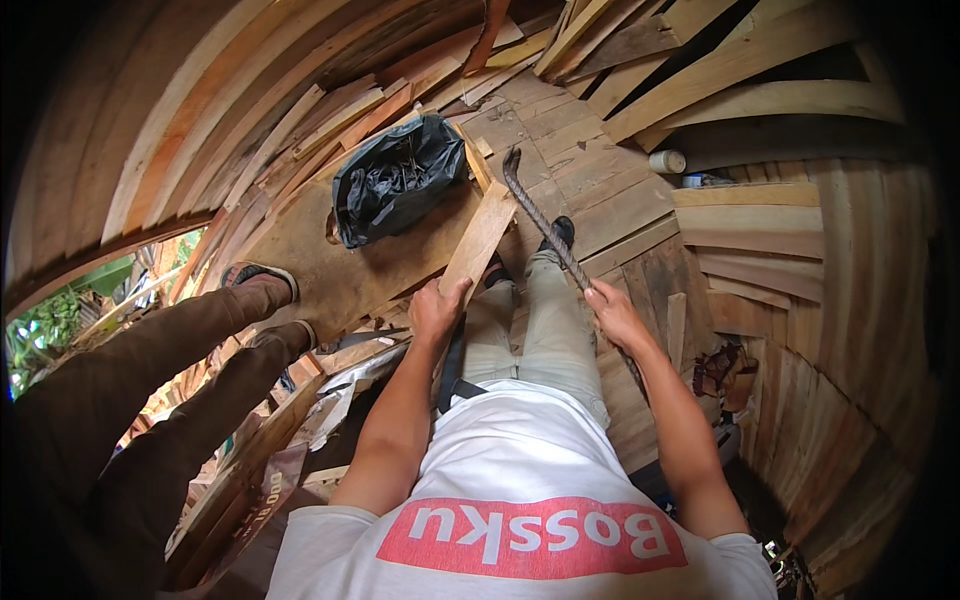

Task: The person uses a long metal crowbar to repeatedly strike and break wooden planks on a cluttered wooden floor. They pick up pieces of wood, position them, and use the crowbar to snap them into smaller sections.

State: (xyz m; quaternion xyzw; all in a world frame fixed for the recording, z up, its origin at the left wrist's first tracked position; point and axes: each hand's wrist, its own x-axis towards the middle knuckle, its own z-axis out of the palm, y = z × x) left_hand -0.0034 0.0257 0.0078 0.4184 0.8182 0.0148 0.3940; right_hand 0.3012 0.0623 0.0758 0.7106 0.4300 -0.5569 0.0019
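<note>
My left hand is closed around the lower end of a short, pale wooden board, which slants up and away. In my right hand is a dark, twisted-looking metal pry bar. Its curved tip points away from me, beyond the far end of the board, and its shaft runs back under my right forearm. Between the board's far end and the bar there is a narrow gap or light contact; I cannot tell which. A black plastic bag with thin dark pieces in it, perhaps nails, lies beyond my left hand.
The bag rests on a wide brown panel. Another person's legs stand at the left. Loose planks lie along the curved plank wall. More timbers lean at the far right, near a pale cylinder. Plank flooring lies ahead.
</note>
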